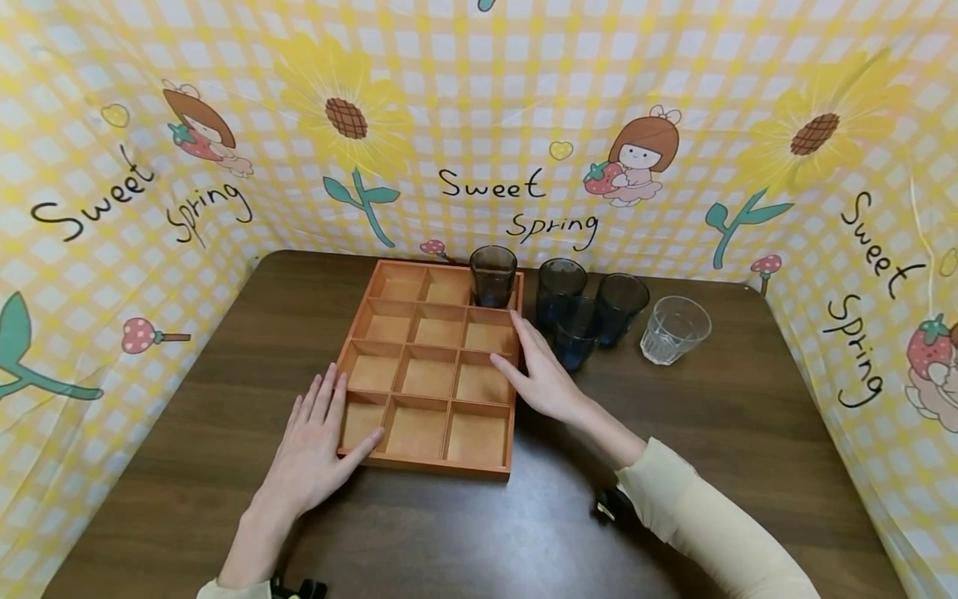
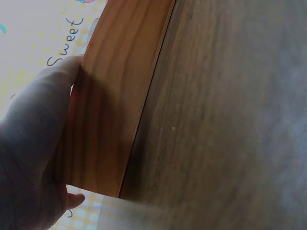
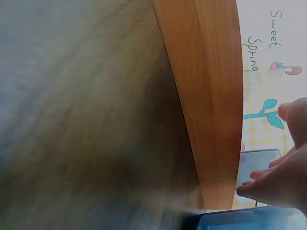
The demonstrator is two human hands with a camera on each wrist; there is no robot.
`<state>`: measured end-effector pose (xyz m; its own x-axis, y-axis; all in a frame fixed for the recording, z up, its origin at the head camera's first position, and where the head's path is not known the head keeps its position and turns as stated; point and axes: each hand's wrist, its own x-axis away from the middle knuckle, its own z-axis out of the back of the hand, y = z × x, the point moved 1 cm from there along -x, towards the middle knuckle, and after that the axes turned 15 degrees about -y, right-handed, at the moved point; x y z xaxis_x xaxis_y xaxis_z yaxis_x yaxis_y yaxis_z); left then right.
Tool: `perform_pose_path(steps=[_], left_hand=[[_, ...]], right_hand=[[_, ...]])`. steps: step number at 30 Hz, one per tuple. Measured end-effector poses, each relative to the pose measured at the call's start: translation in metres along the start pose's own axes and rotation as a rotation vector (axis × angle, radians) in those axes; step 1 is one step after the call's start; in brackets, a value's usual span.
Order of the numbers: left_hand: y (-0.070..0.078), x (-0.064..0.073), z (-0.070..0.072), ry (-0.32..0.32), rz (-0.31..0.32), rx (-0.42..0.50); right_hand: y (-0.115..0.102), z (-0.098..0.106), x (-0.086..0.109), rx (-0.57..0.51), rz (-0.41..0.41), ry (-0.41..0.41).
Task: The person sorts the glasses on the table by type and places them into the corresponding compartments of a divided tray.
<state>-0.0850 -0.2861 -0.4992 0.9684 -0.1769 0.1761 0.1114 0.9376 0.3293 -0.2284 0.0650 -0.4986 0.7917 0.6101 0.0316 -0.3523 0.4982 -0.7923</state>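
Observation:
A wooden divided tray [image 1: 415,399] lies on the table, with several square compartments. One dark tinted glass [image 1: 494,274] stands upright in its far right compartment. My left hand [image 1: 318,453] rests at the near left corner, fingers straight along the left side and thumb over the near rim; the left wrist view shows it against the tray's wooden side wall [image 2: 105,105]. On the right rim lies my right hand [image 1: 546,378], its fingers extended and its thumb reaching over a compartment. Beside that hand in the right wrist view is a blue glass [image 3: 254,220].
Right of the tray stand three dark blue glasses, a back one [image 1: 561,287], a front one [image 1: 575,337] and a right one [image 1: 623,304]. A clear glass [image 1: 676,329] stands farther right. Patterned cloth [image 1: 479,125] walls the brown table [image 1: 636,541] at the back and sides.

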Motion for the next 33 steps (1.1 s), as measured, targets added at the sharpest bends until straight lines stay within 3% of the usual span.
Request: perform_pose_path(steps=[9,22,33], left_hand=[[0.000,0.001,0.001,0.015,-0.001,0.002],[0.000,0.000,0.000,0.023,-0.014,-0.007],[0.001,0.000,0.001,0.025,-0.008,-0.004]], right_hand=[[-0.026,0.012,0.033,-0.010,-0.041,-0.034],[-0.018,0.013,0.062,-0.052,-0.041,-0.020],[-0.008,0.013,0.086,0.040,0.010,0.067]])
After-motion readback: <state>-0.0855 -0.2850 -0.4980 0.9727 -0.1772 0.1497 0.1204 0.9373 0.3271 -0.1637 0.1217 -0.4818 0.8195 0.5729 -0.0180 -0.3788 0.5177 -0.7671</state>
